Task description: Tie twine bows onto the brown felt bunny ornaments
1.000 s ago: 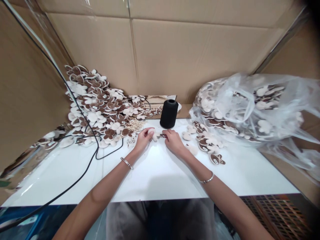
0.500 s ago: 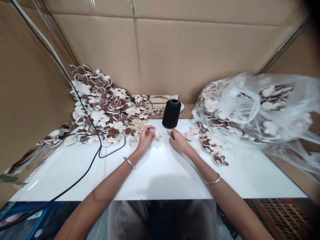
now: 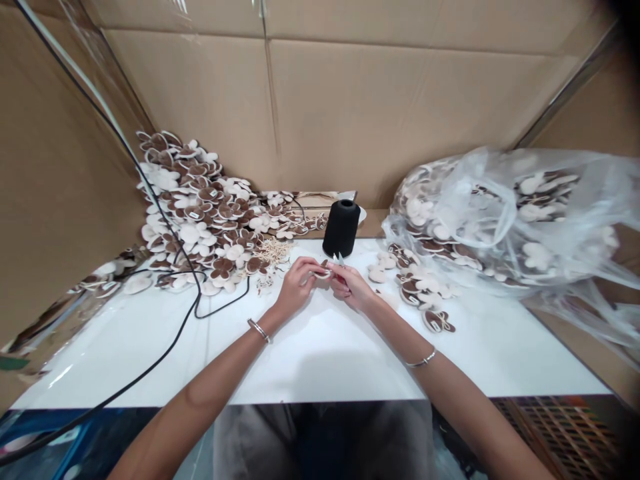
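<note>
Near the middle of the white table, my left hand [image 3: 299, 283] pinches a small brown-and-white plush bunny patch [image 3: 323, 272], seen nearly edge-on. My right hand [image 3: 353, 287] meets it from the other side, its fingers at the patch's right end. Held in that same hand is a pair of small scissors [image 3: 339, 257], with pointed metal tips sticking up past the fingers; the handle is mostly hidden. Just beyond both hands stands a black cone of thread [image 3: 341, 228]. Cream string bits [image 3: 270, 253] lie to the left of my left hand.
A high heap of brown-and-white patches [image 3: 200, 207] fills the back left. Several bunny patches [image 3: 425, 287] lie right of my hands, before a clear plastic bag [image 3: 480, 200] full of them. A black cable [image 3: 193, 303] crosses the left side. Cardboard walls [image 3: 400, 100] enclose the table [image 3: 280, 373].
My hands have come together. The patch, whose white side showed before, is now turned on edge with brown visible, and my right hand with the scissors has moved left to it.
</note>
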